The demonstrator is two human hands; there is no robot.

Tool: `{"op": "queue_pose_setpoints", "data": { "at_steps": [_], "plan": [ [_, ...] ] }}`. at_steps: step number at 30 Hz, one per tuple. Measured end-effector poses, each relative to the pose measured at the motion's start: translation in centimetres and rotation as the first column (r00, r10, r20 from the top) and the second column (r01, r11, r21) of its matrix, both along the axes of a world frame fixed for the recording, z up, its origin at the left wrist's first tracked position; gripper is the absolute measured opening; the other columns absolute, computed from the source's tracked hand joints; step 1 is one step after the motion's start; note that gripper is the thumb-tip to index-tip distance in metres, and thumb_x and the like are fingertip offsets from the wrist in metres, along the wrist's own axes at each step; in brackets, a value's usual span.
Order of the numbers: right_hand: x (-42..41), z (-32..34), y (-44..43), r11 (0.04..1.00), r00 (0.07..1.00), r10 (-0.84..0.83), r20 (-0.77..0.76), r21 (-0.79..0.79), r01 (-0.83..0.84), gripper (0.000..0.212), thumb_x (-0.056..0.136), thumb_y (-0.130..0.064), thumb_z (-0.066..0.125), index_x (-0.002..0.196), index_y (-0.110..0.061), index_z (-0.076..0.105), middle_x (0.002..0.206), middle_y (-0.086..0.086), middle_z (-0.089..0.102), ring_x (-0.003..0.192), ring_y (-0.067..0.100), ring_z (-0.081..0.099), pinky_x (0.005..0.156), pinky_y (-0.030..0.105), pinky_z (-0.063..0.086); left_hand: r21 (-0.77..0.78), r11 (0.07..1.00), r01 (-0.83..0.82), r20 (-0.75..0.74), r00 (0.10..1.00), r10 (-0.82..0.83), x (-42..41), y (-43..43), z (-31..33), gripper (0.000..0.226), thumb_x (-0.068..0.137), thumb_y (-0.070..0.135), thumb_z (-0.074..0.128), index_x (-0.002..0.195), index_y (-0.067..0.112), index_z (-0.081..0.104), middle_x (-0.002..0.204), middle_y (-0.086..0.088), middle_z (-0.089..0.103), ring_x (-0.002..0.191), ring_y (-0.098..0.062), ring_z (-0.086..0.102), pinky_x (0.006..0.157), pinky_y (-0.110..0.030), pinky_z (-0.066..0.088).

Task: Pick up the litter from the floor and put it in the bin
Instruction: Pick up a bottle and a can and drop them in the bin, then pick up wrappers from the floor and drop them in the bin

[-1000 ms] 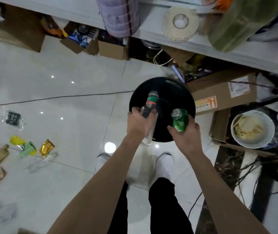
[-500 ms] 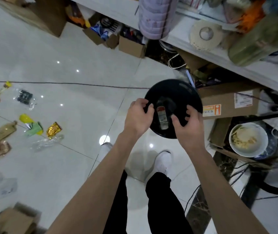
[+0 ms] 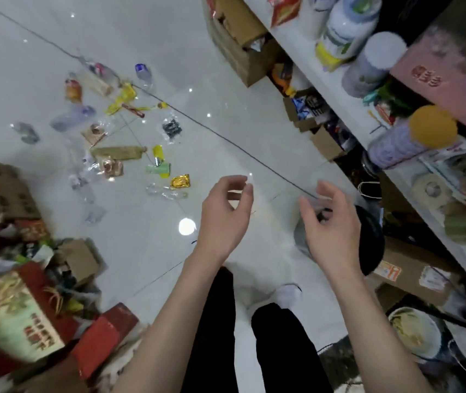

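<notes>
We have a single wide-angle view from the head, looking steeply down and forward over our own forearms, legs and one white-socked foot (image 3: 288, 296) onto the glossy tiled floor (image 3: 254, 131), so nothing is shared with a second camera. Our left hand (image 3: 224, 215) and right hand (image 3: 329, 222) sit near the lens in the middle of the frame, while the scattered litter (image 3: 129, 143) lies farther off toward the upper left. The shelf (image 3: 348, 114) runs diagonally down the right side, its lines bent by the lens, with the black bin (image 3: 372, 239) close below it, and the edges of the frame are blurred.
</notes>
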State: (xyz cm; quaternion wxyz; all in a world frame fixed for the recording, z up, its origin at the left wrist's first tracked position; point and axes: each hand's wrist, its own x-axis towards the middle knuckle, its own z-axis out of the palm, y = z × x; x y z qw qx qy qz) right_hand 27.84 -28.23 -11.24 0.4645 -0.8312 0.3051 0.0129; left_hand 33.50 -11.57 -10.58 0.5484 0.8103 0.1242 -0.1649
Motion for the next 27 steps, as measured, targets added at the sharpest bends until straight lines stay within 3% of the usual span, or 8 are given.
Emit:
{"op": "queue_pose_setpoints", "data": {
  "at_steps": [3, 8, 12, 21, 27],
  "plan": [
    [2.2, 4.6, 4.6, 0.992, 0.993, 0.116, 0.035, 0.042, -0.117, 0.037, 0.096, -0.039, 0.062, 0.131, -0.038, 0.05, 0.129, -0.012, 0.056, 0.114, 0.004, 0.057, 0.098, 0.028, 0.046, -0.008, 0.989, -0.146, 0.014, 0.989, 0.146, 0.1, 5.7, 4.2, 0.018, 0.097, 0.031, 0.059, 0.113, 0.025, 0.065, 0.103, 0.02, 0.065, 0.09, 0.009, 0.06, 0.071, -0.007, 0.045],
    [4.9, 9.9, 12.0, 0.95, 0.948, 0.304, 0.091, 0.044, -0.309, 0.036, 0.097, -0.033, 0.064, 0.129, -0.036, 0.049, 0.126, -0.011, 0.057, 0.113, 0.006, 0.059, 0.094, 0.023, 0.046, -0.026, 0.945, -0.325, 0.009, 0.945, 0.326, -0.6, 13.9, 9.1, 0.017, 0.097, 0.031, 0.059, 0.112, 0.028, 0.066, 0.106, 0.019, 0.067, 0.092, 0.006, 0.061, 0.074, -0.012, 0.048],
    [6.0, 12.5, 17.3, 0.908, 0.908, 0.415, 0.063, 0.036, -0.418, 0.037, 0.096, -0.03, 0.065, 0.13, -0.031, 0.051, 0.126, -0.011, 0.057, 0.111, 0.006, 0.059, 0.091, 0.017, 0.044, -0.03, 0.91, -0.414, 0.003, 0.91, 0.414, -1.4, 20.4, 11.8, 0.017, 0.099, 0.027, 0.057, 0.113, 0.025, 0.065, 0.106, 0.019, 0.066, 0.09, 0.01, 0.059, 0.073, -0.007, 0.045],
    [8.0, 14.4, 25.9, 0.848, 0.848, 0.53, 0.004, 0.036, -0.53, 0.037, 0.095, -0.032, 0.065, 0.131, -0.033, 0.053, 0.126, -0.014, 0.057, 0.111, 0.001, 0.058, 0.093, 0.025, 0.049, 0.035, 0.805, -0.592, -0.034, 0.804, 0.593, -3.6, 32.1, 12.7, 0.017, 0.099, 0.031, 0.058, 0.114, 0.027, 0.065, 0.107, 0.021, 0.065, 0.094, 0.013, 0.058, 0.08, -0.017, 0.047],
    [11.8, 14.0, 29.4, 0.809, 0.808, 0.588, -0.036, 0.051, -0.586, 0.041, 0.095, -0.032, 0.066, 0.135, -0.028, 0.054, 0.127, -0.013, 0.058, 0.111, 0.001, 0.058, 0.092, 0.025, 0.049, 0.068, 0.752, -0.655, -0.072, 0.749, 0.659, -2.4, 36.2, 11.2, 0.014, 0.099, 0.03, 0.058, 0.111, 0.028, 0.063, 0.106, 0.022, 0.064, 0.092, 0.015, 0.057, 0.073, -0.009, 0.044]
  ]
}}
